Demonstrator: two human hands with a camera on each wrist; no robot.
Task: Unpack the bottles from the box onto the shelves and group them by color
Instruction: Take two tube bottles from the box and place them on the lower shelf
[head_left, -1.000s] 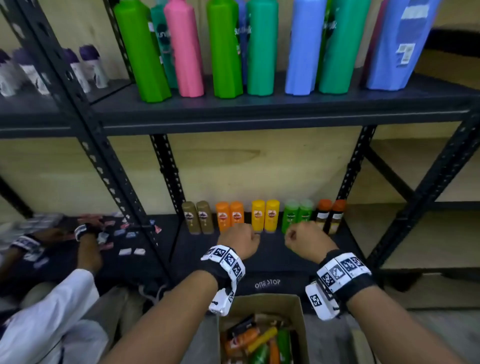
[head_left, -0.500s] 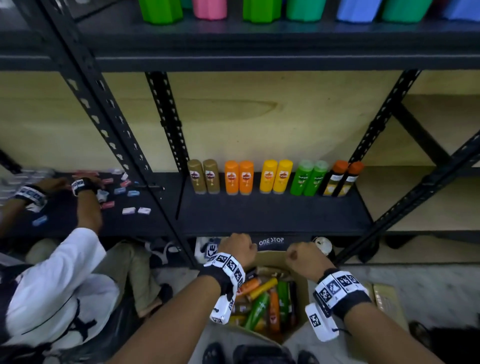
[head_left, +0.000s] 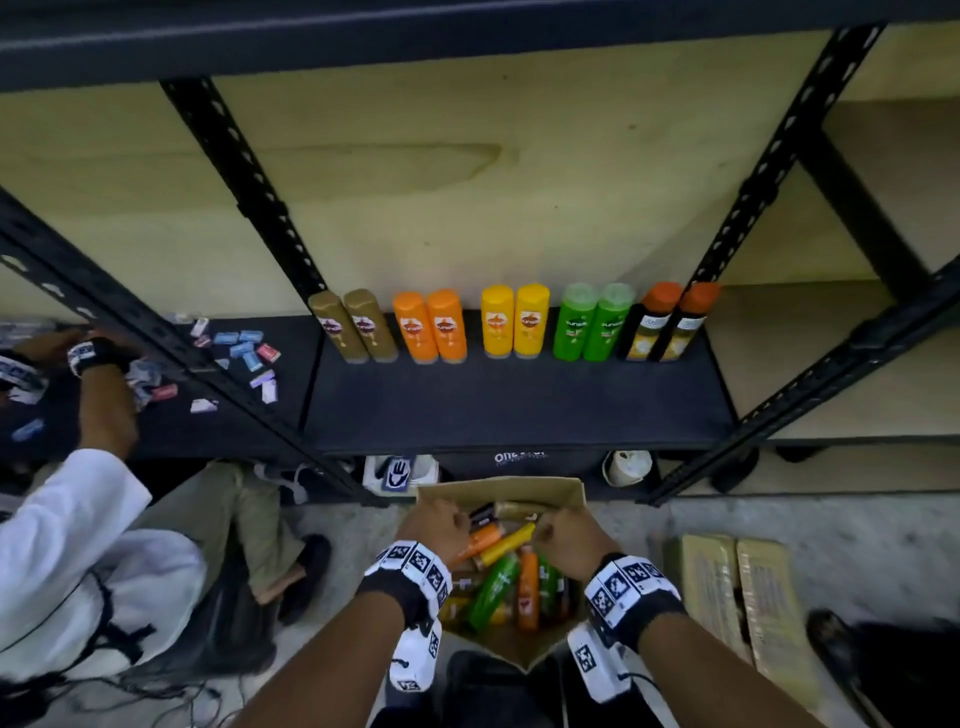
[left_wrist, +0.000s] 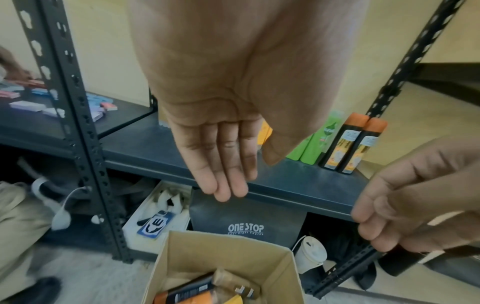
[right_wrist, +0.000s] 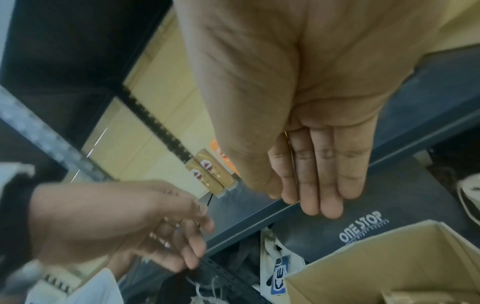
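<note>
A cardboard box (head_left: 501, 488) stands open on the floor below the low shelf (head_left: 519, 410). Several bottles lie in it, among them a green one (head_left: 496, 582) and an orange one (head_left: 527, 582). On the shelf stand pairs of gold bottles (head_left: 353, 327), orange bottles (head_left: 431, 327), yellow bottles (head_left: 514, 322), green bottles (head_left: 592, 325) and black bottles with orange caps (head_left: 670, 322). My left hand (head_left: 434, 525) and right hand (head_left: 569, 535) hover over the box's far end. The left wrist view shows straight left fingers (left_wrist: 223, 164) holding nothing. My right fingers (right_wrist: 322, 174) are straight and empty too.
A person in a white sleeve (head_left: 62, 525) crouches at the left, handling small packets (head_left: 244, 348) on the neighbouring shelf. A black bag (left_wrist: 246, 222) and a white cup (head_left: 626, 467) sit under the shelf. Wrapped yellow packs (head_left: 737, 587) lie on the floor at the right. Black uprights (head_left: 779, 156) frame the bay.
My view has tipped down from the upper shelf to the floor. Both hands have dropped from the low shelf's front edge to above the box.
</note>
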